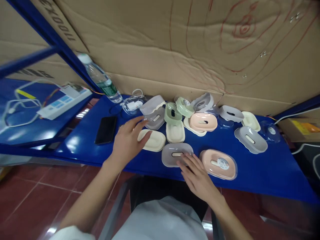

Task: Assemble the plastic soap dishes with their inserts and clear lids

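My left hand is open with thumb and fingers apart. Its fingertips are at the edge of a grey soap dish, and its thumb lies over a cream oval tray; I cannot tell whether it touches either. My right hand is open, its fingers lying flat over the right end of a grey soap dish with a slot in its middle. Right of that hand is a pink soap dish with a round label and clear plastic around it. Another cream tray sits behind the grey dish.
Along the back of the blue table stand green dishes, a stacked pink dish and several grey ones. A phone, water bottle and power strip are at left. A cardboard wall rises behind.
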`<action>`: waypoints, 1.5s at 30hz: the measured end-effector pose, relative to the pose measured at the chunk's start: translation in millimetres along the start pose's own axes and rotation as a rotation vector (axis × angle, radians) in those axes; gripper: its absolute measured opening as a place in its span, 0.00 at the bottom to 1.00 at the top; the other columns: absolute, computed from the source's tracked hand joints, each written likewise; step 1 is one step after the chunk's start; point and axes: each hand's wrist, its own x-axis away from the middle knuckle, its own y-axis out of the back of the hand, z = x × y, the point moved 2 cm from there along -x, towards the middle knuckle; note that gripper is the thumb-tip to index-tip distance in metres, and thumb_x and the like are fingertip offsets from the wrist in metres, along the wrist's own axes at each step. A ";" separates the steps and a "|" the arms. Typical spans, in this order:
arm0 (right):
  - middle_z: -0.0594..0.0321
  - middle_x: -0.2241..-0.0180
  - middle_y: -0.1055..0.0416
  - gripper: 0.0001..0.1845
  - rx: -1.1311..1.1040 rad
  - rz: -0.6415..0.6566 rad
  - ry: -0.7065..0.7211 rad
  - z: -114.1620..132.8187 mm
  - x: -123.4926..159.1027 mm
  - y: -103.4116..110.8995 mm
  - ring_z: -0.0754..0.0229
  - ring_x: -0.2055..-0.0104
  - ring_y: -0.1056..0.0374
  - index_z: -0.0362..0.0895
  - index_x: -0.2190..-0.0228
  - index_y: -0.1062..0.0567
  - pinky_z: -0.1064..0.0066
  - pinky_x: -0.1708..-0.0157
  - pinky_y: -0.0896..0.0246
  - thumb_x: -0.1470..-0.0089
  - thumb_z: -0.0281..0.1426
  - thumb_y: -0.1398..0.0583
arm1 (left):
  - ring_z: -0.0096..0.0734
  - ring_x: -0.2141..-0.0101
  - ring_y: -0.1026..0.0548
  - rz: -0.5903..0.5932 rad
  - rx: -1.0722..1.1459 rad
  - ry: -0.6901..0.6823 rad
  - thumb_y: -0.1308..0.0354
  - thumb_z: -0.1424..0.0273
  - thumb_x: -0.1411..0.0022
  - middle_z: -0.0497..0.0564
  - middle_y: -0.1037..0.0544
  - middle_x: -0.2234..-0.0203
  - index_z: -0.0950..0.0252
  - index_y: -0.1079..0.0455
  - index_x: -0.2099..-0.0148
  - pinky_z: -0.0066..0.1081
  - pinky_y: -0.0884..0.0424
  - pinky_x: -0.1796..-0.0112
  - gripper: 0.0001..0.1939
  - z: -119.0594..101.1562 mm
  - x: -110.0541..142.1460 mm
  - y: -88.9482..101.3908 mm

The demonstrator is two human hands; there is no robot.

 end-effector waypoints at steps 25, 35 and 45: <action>0.55 0.48 0.18 0.18 0.025 -0.106 -0.101 -22.6 2.0 15.9 0.50 0.42 0.26 0.47 0.43 0.20 0.53 0.41 0.33 0.31 0.24 0.38 | 0.50 0.45 0.20 0.287 -0.060 -0.429 0.46 0.71 0.26 0.55 0.15 0.49 0.57 0.19 0.47 0.64 0.40 0.32 0.15 7.7 -130.8 -69.5; 0.56 0.45 0.20 0.20 -0.051 -0.138 -0.186 -23.6 -0.1 9.0 0.49 0.39 0.28 0.53 0.40 0.20 0.51 0.40 0.32 0.28 0.29 0.41 | 0.45 0.44 0.18 0.471 -0.105 -0.394 0.48 0.74 0.24 0.60 0.16 0.47 0.70 0.26 0.38 0.62 0.46 0.30 0.18 -15.0 -149.8 -86.8; 0.47 0.31 0.35 0.29 -0.115 -0.129 -0.304 -14.4 -0.9 2.5 0.44 0.33 0.32 0.54 0.29 0.34 0.45 0.36 0.29 0.27 0.33 0.40 | 0.55 0.32 0.29 0.147 -0.069 -0.359 0.64 0.71 0.16 0.60 0.23 0.36 0.78 0.30 0.36 0.75 0.43 0.35 0.24 -18.5 -109.7 -3.0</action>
